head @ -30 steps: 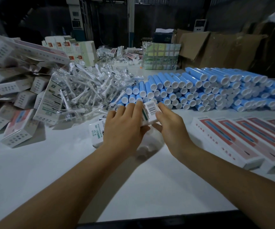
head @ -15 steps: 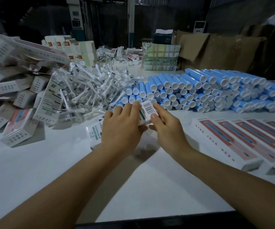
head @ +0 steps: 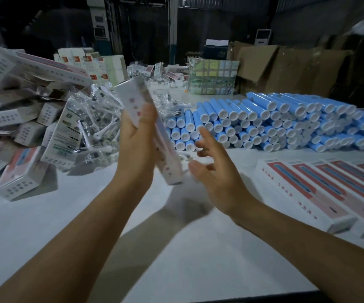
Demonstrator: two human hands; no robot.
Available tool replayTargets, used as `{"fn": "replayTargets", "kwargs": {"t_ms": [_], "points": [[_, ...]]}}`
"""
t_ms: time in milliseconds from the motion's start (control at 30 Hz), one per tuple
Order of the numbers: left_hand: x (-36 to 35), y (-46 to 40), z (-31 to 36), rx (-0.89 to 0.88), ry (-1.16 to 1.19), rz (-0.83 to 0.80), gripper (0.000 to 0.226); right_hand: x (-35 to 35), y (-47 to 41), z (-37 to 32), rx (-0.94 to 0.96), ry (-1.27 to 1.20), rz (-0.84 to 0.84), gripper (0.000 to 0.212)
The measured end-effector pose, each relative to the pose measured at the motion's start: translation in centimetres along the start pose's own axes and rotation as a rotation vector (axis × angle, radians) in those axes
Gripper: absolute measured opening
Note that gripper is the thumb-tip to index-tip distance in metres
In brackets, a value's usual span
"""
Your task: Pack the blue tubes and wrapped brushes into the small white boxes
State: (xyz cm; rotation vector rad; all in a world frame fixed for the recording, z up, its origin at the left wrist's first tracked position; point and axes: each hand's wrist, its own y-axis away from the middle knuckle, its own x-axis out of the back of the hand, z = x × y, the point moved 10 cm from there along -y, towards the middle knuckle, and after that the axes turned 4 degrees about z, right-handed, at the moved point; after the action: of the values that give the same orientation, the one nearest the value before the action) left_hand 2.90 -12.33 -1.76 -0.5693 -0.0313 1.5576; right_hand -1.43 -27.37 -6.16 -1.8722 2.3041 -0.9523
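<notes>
Head view: the left hand (head: 136, 149) grips a long white box (head: 152, 132) lifted above the table (head: 45, 226), tilted, thumb across its face; the right hand (head: 216, 178) hovers just right of it, fingers spread and holding nothing. The box is blurred, so whether its end flap is closed is unclear. It looks like light, thin card, easily crushed, best held by its long edges near the middle. Blue tubes (head: 264, 123) lie stacked at far right, wrapped brushes (head: 95, 123) heaped at left, finished boxes (head: 321, 193) at near right
</notes>
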Motion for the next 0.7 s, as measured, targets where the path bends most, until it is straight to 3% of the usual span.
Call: {"fn": "replayTargets", "kwargs": {"t_ms": [100,200,433,567,700], "points": [[-0.9,0.8,-4.5,0.452,0.429,0.020,0.055,-0.8,0.0,-1.6,0.141,0.224,0.011,0.068],[-1.6,2.0,-6.3,0.603,0.511,0.043,0.059,-0.8,-0.1,-2.5,0.226,0.363,0.060,0.064],[-1.3,2.4,-7.0,0.611,0.427,0.032,0.051,-1.7,-0.4,-0.9,0.153,0.385,-0.028,0.061],[0.7,1.4,-6.6,0.450,0.233,0.117,0.042,-0.6,-0.5,-1.6,0.110,0.370,-0.001,0.058],[2.3,0.8,-6.6,0.414,0.191,0.166,0.027,1.8,0.2,-3.6,0.162,0.601,-0.024,0.053]]}}
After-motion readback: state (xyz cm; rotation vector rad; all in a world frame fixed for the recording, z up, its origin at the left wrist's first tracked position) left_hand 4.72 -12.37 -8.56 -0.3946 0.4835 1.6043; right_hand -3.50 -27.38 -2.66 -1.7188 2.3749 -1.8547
